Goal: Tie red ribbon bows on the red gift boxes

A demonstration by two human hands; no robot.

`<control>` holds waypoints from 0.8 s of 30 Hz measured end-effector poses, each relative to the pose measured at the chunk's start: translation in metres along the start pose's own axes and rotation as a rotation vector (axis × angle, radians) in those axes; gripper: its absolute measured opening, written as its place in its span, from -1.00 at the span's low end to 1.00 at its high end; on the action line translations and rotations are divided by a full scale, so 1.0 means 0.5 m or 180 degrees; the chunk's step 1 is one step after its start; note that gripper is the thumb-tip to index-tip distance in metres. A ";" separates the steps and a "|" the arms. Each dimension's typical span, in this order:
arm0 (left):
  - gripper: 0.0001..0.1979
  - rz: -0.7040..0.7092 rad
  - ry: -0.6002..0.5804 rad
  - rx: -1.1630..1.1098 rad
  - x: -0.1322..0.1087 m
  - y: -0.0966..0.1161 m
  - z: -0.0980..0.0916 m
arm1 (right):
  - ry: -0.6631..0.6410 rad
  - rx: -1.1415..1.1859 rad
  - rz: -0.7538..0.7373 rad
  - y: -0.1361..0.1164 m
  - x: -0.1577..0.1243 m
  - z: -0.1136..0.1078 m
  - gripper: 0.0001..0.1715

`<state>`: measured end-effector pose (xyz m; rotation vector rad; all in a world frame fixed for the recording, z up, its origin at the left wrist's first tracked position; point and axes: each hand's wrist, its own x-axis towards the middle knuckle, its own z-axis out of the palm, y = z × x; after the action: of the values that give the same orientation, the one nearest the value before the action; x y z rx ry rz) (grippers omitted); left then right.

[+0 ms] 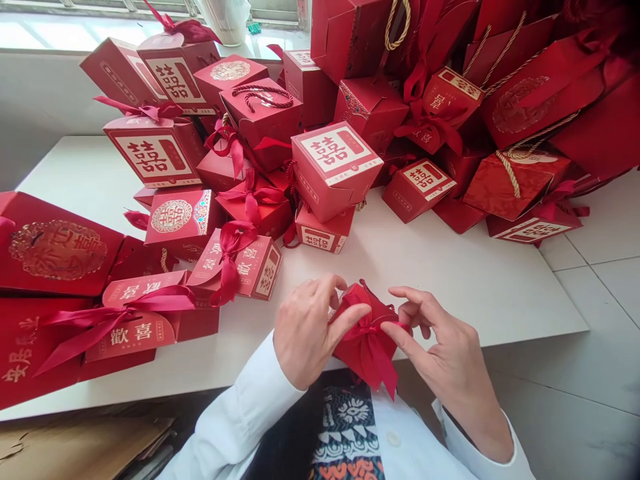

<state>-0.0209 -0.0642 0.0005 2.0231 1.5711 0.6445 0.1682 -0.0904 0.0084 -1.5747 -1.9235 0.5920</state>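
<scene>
**Small red gift box [364, 347] held between both hands near the front edge**

The box, tied with a red satin ribbon [373, 357], sits just inside the front edge of the white tabletop [450, 287]. Its ribbon tails hang toward that edge, and whether the box touches the tabletop cannot be told. The left hand [306, 330] cups the box's left side, with the fingers [320, 288] curled over and the thumb pressed against it. The right hand [440, 337] comes in from the other side, thumb and forefinger [403, 325] closed on the ribbon at the knot, the other fingers loosely bent.

Just beyond the left hand, a bow-tied box [257, 267] lies tilted on its side. A pale red box printed with the double-happiness character [333, 167] stands straight ahead. Red gift bags with gold rope handles [530, 110] pile up toward the far right corner, and large red envelopes with gold medallions [57, 250] lie along the left edge.
</scene>
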 end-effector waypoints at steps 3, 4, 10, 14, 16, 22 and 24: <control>-0.79 0.0125 -0.0067 0.0137 0.003 0.012 0.012 | -0.0022 -0.0116 -0.0109 -0.015 -0.006 0.002 -0.75; -0.85 0.0162 -0.0074 0.0093 0.003 0.014 0.014 | -0.0072 -0.0096 -0.0135 -0.019 -0.008 0.003 -0.76; -0.86 0.0313 0.0193 -0.0637 -0.011 0.004 0.018 | -0.0070 0.0331 0.0010 -0.023 -0.014 0.011 -0.72; -0.66 0.0431 0.0422 -0.0823 -0.025 0.000 0.020 | -0.0055 0.0573 0.0190 -0.022 -0.015 0.009 -0.71; -0.70 0.0612 0.0388 -0.0743 -0.026 0.004 0.020 | -0.0136 0.0629 0.0276 -0.023 -0.016 0.007 -0.70; -0.92 0.0881 0.0215 -0.0554 -0.019 0.010 0.025 | -0.0193 0.0550 0.0519 -0.020 -0.020 0.005 -0.66; -0.92 0.0863 0.0169 -0.0565 -0.019 0.006 0.028 | -0.0208 0.0577 0.0563 -0.017 -0.020 0.004 -0.65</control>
<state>-0.0118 -0.0753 -0.0086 2.1148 1.2283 0.9121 0.1620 -0.1019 0.0107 -1.6354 -1.7328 0.8767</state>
